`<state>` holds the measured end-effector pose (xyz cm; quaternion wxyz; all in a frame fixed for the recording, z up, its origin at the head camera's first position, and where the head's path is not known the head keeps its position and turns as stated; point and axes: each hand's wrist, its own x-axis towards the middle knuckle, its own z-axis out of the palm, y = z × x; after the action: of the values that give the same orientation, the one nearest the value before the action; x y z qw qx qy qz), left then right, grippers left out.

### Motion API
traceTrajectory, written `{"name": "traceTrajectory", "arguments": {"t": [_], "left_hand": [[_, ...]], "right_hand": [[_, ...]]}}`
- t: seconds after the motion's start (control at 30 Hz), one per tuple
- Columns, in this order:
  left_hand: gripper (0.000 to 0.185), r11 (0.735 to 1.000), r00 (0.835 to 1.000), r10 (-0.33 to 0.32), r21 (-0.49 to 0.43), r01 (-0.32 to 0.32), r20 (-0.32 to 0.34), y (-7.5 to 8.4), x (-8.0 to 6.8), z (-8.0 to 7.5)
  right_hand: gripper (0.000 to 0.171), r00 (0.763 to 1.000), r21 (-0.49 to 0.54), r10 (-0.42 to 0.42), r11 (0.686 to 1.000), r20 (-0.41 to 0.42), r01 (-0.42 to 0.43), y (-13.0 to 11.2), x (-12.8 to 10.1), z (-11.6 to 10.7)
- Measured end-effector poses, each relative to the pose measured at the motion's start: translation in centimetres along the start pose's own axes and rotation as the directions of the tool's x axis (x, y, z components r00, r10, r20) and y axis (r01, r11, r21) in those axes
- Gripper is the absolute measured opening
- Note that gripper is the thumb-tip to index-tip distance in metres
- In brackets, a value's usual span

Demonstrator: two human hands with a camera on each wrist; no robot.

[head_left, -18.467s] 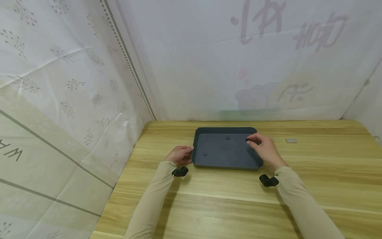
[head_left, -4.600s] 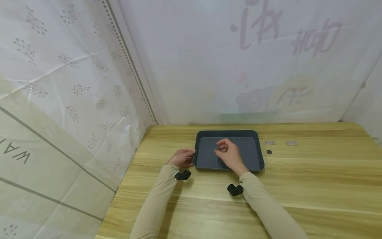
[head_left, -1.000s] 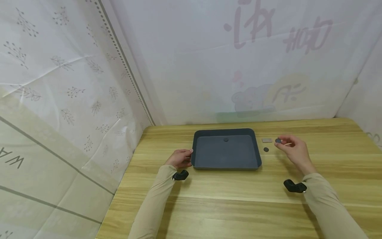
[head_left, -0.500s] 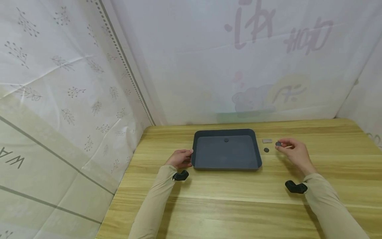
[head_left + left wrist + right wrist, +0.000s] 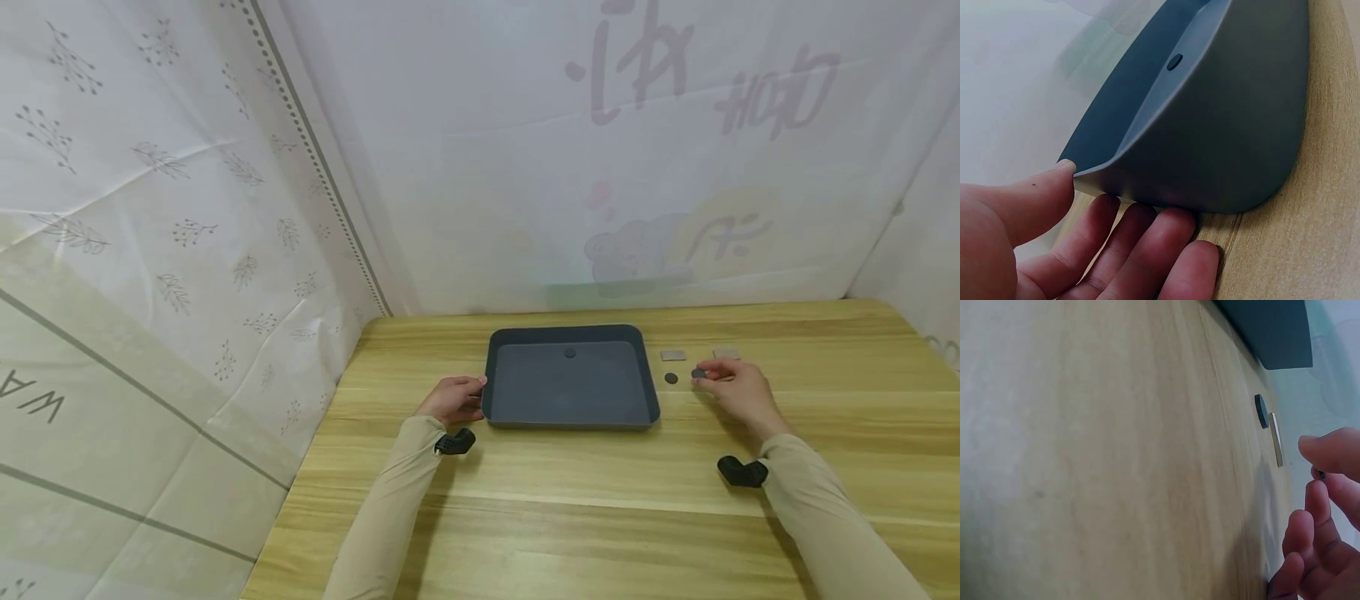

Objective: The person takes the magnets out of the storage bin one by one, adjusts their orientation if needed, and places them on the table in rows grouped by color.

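Observation:
A dark grey rectangular tray (image 5: 570, 427) lies on the wooden table, with one dark round disc (image 5: 570, 353) inside near its back wall. At the tray's left side, my left hand (image 5: 453, 398) holds the edge: the left wrist view shows the thumb (image 5: 1066, 167) on the rim and the fingers against the outer wall. My right hand (image 5: 742, 392) pinches a second dark disc (image 5: 699, 374) between thumb and fingertips, right of the tray. Close by on the table lies a third disc (image 5: 671, 378). In the right wrist view the pinched disc is mostly hidden by the fingers.
Behind the discs lie two small flat greyish rectangles, the left one (image 5: 673, 355) by the tray and the right one (image 5: 726, 355) partly behind my right hand. A printed cloth (image 5: 465, 208) hangs behind the table's back edge and along the left.
Since 18.5 s ago, the tray's front-left disc has gone and a disc lies on the table. Over the last second my right hand came nearer with its disc, uncovering the right rectangle.

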<state>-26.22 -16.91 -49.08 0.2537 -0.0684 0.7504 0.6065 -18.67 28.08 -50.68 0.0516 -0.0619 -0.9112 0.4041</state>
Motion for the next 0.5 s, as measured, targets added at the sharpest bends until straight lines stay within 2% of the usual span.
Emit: {"name": "traceTrajectory", "arguments": {"t": [0.5], "left_hand": [[0.033,1.0,1.0,-0.003,-0.013,0.003,-0.013,-0.04,0.13,0.09]], "right_hand": [[0.042,0.995,0.013,0.064,0.998,0.078,-0.065,0.44,0.51,0.23]]}}
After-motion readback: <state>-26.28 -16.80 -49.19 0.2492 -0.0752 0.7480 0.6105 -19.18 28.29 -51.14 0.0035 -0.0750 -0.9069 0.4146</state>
